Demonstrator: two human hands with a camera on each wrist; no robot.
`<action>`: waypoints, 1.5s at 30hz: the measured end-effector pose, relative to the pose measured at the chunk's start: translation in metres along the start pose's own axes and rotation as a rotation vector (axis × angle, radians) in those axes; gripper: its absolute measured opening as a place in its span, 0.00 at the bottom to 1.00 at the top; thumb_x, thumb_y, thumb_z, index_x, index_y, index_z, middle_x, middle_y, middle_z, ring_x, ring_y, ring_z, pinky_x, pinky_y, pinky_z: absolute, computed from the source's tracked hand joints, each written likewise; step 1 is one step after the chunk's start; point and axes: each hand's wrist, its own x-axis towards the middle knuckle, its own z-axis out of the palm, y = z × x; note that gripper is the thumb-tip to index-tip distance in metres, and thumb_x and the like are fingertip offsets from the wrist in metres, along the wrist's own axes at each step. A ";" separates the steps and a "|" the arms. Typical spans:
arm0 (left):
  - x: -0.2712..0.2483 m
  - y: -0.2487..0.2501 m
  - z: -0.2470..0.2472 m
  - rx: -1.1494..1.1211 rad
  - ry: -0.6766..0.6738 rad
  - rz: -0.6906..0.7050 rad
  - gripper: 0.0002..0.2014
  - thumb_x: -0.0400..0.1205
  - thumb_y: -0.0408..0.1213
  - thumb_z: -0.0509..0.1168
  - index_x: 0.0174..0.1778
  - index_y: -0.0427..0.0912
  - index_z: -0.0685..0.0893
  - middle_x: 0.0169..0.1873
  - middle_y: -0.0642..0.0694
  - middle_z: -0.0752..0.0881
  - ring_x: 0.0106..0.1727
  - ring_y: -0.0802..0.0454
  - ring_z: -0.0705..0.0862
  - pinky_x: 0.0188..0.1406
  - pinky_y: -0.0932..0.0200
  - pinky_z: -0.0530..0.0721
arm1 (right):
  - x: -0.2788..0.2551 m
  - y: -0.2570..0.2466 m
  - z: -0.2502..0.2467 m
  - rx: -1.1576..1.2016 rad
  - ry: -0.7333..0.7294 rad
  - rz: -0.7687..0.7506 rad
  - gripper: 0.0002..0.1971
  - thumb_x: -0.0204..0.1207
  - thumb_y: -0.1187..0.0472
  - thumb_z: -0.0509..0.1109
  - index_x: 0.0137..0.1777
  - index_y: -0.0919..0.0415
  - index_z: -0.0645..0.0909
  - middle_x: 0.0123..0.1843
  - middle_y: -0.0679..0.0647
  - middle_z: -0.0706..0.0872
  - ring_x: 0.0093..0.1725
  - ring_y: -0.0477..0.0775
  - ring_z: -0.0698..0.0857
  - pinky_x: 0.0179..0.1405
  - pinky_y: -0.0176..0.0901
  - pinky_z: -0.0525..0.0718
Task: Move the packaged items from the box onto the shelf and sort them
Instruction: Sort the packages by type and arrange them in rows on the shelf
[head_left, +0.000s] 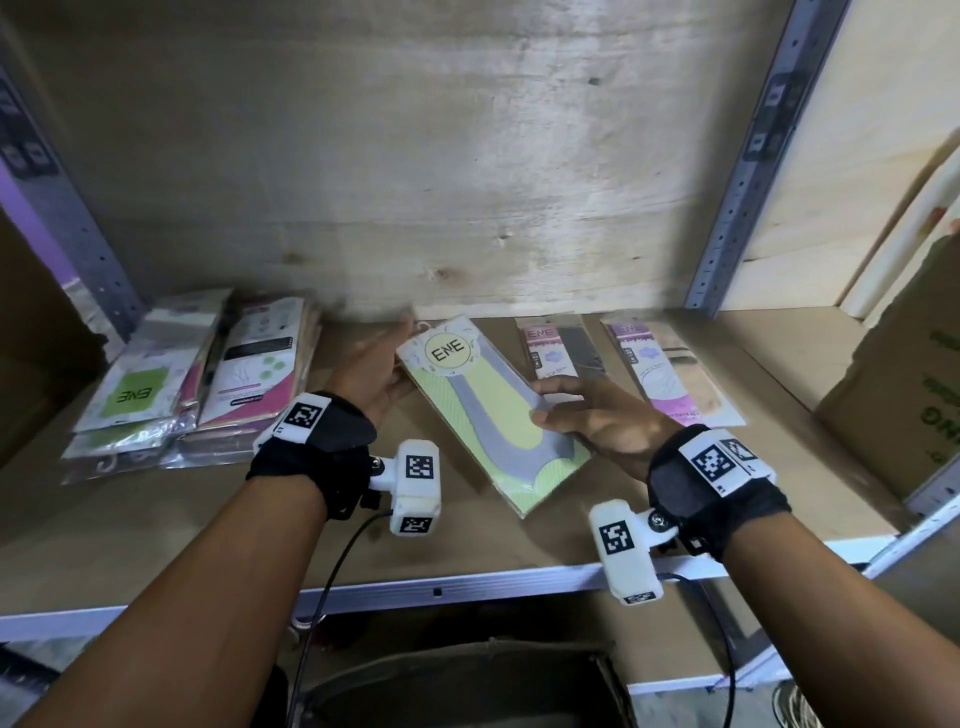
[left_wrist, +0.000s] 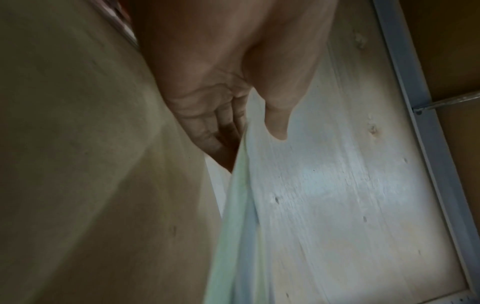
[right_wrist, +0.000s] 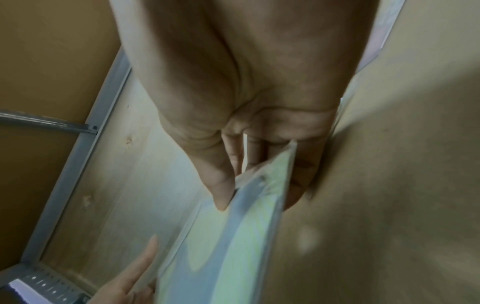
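Shelf board (head_left: 519, 540) is already partly stocked, so the task is judged well underway, not finished. Largest group: a stacked pile of packets (head_left: 197, 379), well to the left of the grip, several layers deep, some green-labelled, some pink; it looks like unsorted or part-sorted stock, but which cannot be told. A cardboard box (head_left: 898, 395) is seen at the far right of the grip; another opening (head_left: 467, 686) lies below the shelf edge. Whether either is the source box, and what is left inside, cannot be told.

The item in hand is a yellow-green ENE insole packet (head_left: 483, 410), held just above the board btwn both hands, tilted, label end away from the person. Its lower right edge is pinched by the right hand (head_left: 597, 421), thumb on top and fingers (right_wrist: 298, 185) under. The left hand (head_left: 374, 374) is laid along the far left edge w/ fingers mostly straight; blurred, so a true grasp isn't shown.

Just right of the grip, two smaller packets lie flat side by side: a dark-insole packet (head_left: 563, 348) and a beige-insole packet (head_left: 670, 374), both purple-labelled. This looks like a sorted row started; the held packet is not yet set down.
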 end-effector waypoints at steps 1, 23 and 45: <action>0.000 0.000 -0.002 0.025 0.003 0.005 0.18 0.85 0.49 0.66 0.62 0.39 0.86 0.53 0.43 0.90 0.47 0.52 0.89 0.37 0.62 0.88 | -0.001 0.000 -0.001 -0.022 -0.015 -0.002 0.23 0.76 0.69 0.75 0.71 0.60 0.80 0.67 0.65 0.86 0.71 0.58 0.82 0.77 0.48 0.74; 0.005 0.005 -0.033 0.540 0.137 0.231 0.05 0.74 0.41 0.79 0.35 0.49 0.90 0.40 0.46 0.93 0.48 0.45 0.91 0.62 0.46 0.87 | -0.011 -0.005 0.002 -0.228 -0.121 -0.011 0.22 0.79 0.70 0.71 0.73 0.62 0.78 0.67 0.87 0.71 0.62 0.59 0.81 0.64 0.43 0.73; -0.003 0.016 -0.044 0.210 0.184 -0.029 0.19 0.82 0.51 0.70 0.54 0.36 0.87 0.43 0.41 0.92 0.40 0.49 0.91 0.45 0.54 0.91 | 0.003 -0.007 0.014 -0.095 -0.043 -0.048 0.22 0.79 0.74 0.70 0.73 0.67 0.76 0.57 0.62 0.86 0.52 0.48 0.86 0.46 0.23 0.81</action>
